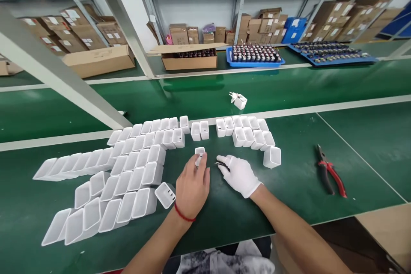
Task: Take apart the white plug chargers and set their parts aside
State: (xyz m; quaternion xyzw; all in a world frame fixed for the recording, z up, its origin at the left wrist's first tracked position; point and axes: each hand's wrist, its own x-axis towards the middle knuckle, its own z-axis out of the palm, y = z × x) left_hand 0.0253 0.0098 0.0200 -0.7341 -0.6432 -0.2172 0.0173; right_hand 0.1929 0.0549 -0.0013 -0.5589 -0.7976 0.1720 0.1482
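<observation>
While the bare left fingers (201, 168) grasp a hollow, box-shaped white case (199, 150), fabric-gloved right fingers (223, 159) clasp slim dark tweezers (221, 163).

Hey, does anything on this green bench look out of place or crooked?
One white case by the left hand sits askew, turned against the neighbouring row. Also, a white piece lies beyond the pale strip, apart from the other cases.

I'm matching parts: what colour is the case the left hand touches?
White; the case shows best in the head view.
</observation>
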